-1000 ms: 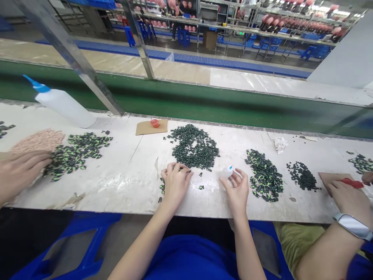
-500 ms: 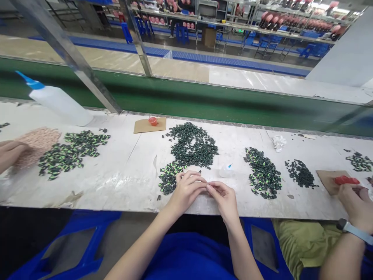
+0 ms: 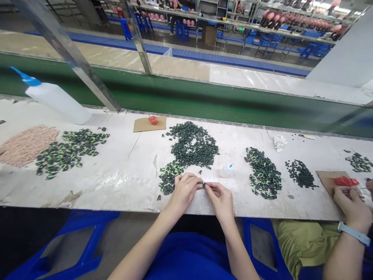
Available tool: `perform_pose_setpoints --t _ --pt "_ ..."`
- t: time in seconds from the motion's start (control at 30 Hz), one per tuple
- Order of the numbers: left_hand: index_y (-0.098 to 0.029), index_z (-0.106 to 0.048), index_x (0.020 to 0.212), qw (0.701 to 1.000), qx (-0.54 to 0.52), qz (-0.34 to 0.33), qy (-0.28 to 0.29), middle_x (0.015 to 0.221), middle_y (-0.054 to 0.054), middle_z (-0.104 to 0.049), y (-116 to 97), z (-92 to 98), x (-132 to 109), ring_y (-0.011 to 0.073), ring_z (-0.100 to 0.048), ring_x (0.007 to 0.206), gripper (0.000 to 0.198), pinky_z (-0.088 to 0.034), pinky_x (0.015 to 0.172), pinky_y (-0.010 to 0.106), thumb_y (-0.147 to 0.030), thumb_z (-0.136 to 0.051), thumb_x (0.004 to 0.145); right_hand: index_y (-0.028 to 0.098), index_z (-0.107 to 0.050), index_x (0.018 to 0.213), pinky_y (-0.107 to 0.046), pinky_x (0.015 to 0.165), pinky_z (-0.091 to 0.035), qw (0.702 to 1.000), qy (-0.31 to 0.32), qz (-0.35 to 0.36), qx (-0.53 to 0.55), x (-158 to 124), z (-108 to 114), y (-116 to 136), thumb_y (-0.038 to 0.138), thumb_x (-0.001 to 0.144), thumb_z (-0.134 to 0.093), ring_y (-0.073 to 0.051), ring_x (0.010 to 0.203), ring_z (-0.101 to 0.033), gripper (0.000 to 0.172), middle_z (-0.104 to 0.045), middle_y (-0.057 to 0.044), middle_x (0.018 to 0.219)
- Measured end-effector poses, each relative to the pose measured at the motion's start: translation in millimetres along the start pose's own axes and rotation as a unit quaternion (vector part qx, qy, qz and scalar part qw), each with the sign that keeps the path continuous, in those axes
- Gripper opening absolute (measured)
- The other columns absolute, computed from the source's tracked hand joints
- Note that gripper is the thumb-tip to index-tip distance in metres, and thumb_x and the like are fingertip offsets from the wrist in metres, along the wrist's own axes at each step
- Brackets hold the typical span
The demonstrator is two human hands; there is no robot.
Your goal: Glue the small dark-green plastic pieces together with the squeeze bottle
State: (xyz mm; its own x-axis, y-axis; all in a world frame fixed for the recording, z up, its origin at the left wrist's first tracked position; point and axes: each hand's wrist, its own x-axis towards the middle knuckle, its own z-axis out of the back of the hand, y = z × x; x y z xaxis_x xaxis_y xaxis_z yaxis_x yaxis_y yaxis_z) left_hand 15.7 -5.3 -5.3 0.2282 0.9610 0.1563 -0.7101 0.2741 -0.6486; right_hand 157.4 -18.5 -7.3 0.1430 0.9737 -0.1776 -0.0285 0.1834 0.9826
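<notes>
Head view, dark piece (image 3: 203,185), partly hidden by fingers (image 3: 193,181)

Blue-capped bottle (image 3: 60,103) near metal post (image 3: 76,60), pink pieces (image 3: 29,147) heaped nearby; crumpled paper (image 3: 279,143) farther right.

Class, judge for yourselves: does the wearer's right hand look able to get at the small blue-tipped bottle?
Probably yes: the small blue-tipped bottle is just beyond the right hand, and no object shows between them, though that hand seems busy pinching a small dark piece.
</notes>
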Motion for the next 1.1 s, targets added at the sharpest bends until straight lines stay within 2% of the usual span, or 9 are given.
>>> perform_pose_setpoints --t 0.23,0.43,0.57,0.73,0.9,0.97,1.1 --pt "-0.024 -0.069 0.087 0.997 -0.072 0.024 0.013 0.087 0.0 -0.072 -1.0 8.8 0.0 0.0194 -0.063 0.089 0.016 -0.034 0.085 0.039 -0.012 -0.058 0.085 0.018 -0.071 0.074 -0.033 0.071 -0.058 1.0 0.012 -0.009 0.024 -4.1 -0.1 5.9 0.034 0.069 -0.071 -0.022 0.073 -0.071 0.017 -0.075 -0.006 0.076" --pt "-0.026 -0.072 0.088 0.98 -0.191 0.055 0.002 0.087 0.003 -0.071 -3.5 13.4 -4.0 0.021 -0.064 0.088 0.011 -0.043 0.084 0.037 -0.024 -0.063 0.082 0.019 -0.072 0.073 -0.031 0.071 -0.057 0.999 0.007 0.007 0.039 -5.6 4.1 6.3 0.033 0.068 -0.073 -0.02 0.073 -0.07 0.015 -0.074 -0.005 0.076" --pt "-0.024 -0.074 0.086 0.966 -0.249 0.068 -0.016 0.085 0.004 -0.071 -9.7 15.3 -7.4 0.0204 -0.065 0.085 0.01 -0.048 0.081 0.034 -0.026 -0.065 0.08 0.019 -0.071 0.07 -0.029 0.066 -0.056 0.998 0.015 0.025 0.054 -5.8 6.4 6.3 0.031 0.068 -0.074 -0.018 0.069 -0.068 0.012 -0.073 -0.004 0.071" --pt "-0.023 -0.074 0.084 0.961 -0.262 0.077 -0.034 0.083 0.004 -0.071 -19.2 17.7 -9.5 0.0202 -0.065 0.084 0.011 -0.05 0.081 0.034 -0.024 -0.065 0.078 0.019 -0.07 0.071 -0.029 0.064 -0.056 0.993 0.013 0.116 0.023 -8.7 7.9 10.2 0.025 0.073 -0.07 -0.017 0.069 -0.067 0.007 -0.071 -0.004 0.071" --pt "-0.022 -0.074 0.081 0.956 -0.272 0.108 -0.029 0.084 0.004 -0.071 -29.0 22.0 -10.5 0.0205 -0.065 0.084 0.011 -0.048 0.081 0.035 -0.021 -0.065 0.075 0.02 -0.068 0.074 -0.029 0.066 -0.056 0.969 0.01 0.239 -0.063 -13.8 12.4 17.3 0.017 0.077 -0.065 -0.017 0.07 -0.067 0.005 -0.071 -0.004 0.074" --pt "-0.022 -0.074 0.079 0.953 -0.28 0.111 -0.023 0.083 0.004 -0.071 -32.7 23.2 -10.5 0.0204 -0.065 0.083 0.01 -0.048 0.081 0.035 -0.02 -0.065 0.074 0.02 -0.068 0.078 -0.028 0.064 -0.055 0.962 0.009 0.258 -0.089 -15.3 14.9 19.7 0.015 0.077 -0.065 -0.016 0.068 -0.066 0.006 -0.07 -0.004 0.074" --pt "-0.022 -0.072 0.076 0.955 -0.277 0.107 -0.017 0.08 0.004 -0.071 -38.3 23.6 -10.2 0.0206 -0.065 0.082 0.009 -0.046 0.082 0.036 -0.018 -0.066 0.072 0.019 -0.066 0.084 -0.026 0.061 -0.056 0.963 0.013 0.25 -0.103 -16.1 18.5 19.7 0.015 0.074 -0.066 -0.014 0.063 -0.065 0.011 -0.069 -0.003 0.073"
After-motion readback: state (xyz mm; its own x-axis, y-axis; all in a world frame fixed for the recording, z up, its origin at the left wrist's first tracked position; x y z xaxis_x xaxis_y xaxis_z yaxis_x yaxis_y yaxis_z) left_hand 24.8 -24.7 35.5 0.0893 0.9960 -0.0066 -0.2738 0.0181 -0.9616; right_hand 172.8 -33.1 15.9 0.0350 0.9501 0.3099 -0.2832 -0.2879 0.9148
